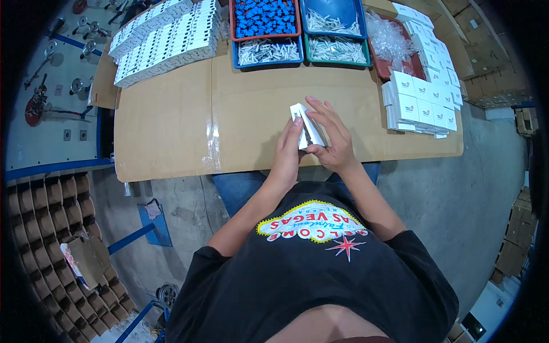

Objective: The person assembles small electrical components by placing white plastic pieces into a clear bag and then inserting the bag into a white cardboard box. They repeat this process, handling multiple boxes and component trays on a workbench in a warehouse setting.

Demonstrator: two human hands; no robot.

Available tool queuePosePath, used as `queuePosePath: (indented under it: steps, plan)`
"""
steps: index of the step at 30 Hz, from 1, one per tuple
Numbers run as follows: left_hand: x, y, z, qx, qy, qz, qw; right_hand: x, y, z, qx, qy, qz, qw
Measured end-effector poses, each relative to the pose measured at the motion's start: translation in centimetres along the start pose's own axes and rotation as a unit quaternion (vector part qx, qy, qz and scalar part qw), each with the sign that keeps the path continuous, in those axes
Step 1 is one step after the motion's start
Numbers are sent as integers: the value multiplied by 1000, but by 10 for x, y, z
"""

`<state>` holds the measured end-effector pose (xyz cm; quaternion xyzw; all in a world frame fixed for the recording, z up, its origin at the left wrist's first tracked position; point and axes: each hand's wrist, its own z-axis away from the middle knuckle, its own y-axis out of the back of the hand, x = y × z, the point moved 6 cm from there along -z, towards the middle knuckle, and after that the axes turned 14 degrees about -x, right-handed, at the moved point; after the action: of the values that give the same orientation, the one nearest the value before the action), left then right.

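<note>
White box (309,130): one unit, raised between both hands above the near edge of the counter (166,120), right of the tape seam. The left hand (287,142) has its grip closed on the left side, thumb against the box; the right hand (336,137) has its grip on the right side, fingers curled over it. A dark lengthwise gap shows in the box.

Step in hand, as judged: working the box at this gap. The next move appears to call for steady left-hand support and light right-hand finger pressure, without crushing the walls.

Quantities, near to far:
- Right box stack (423,103): about eight printed faces in the nearest group; total not countable.
- Left box stack (166,40): closely packed rows; total not countable.
- Right red tray (420,68): one, holding uncounted clear plastic bags (389,37).
- Near row: one lower blue tray (269,66) and one green tray (338,64), both holding numerous slim white pieces (269,51).
- Far row: one red tray of blue parts (266,17), uncounted; one upper blue tray (334,8) holding more white pieces.
</note>
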<state>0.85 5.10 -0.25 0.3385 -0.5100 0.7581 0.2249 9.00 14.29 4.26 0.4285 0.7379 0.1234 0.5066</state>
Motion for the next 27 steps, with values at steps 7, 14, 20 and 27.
queuePosePath:
  steps: [7,14,20,27]
  plan:
    - [-13,6,-5,-24,79,62,995,12,-8,1,-39,-25,-48,998]
    - [-33,34,-16,-34,115,72,990,46,-10,3,-79,-107,-48,990]
    - [-34,51,-16,-39,127,107,985,87,28,5,-42,-251,-39,966]
    - [-64,125,-43,119,23,-231,965,176,-29,88,175,-409,-191,875]
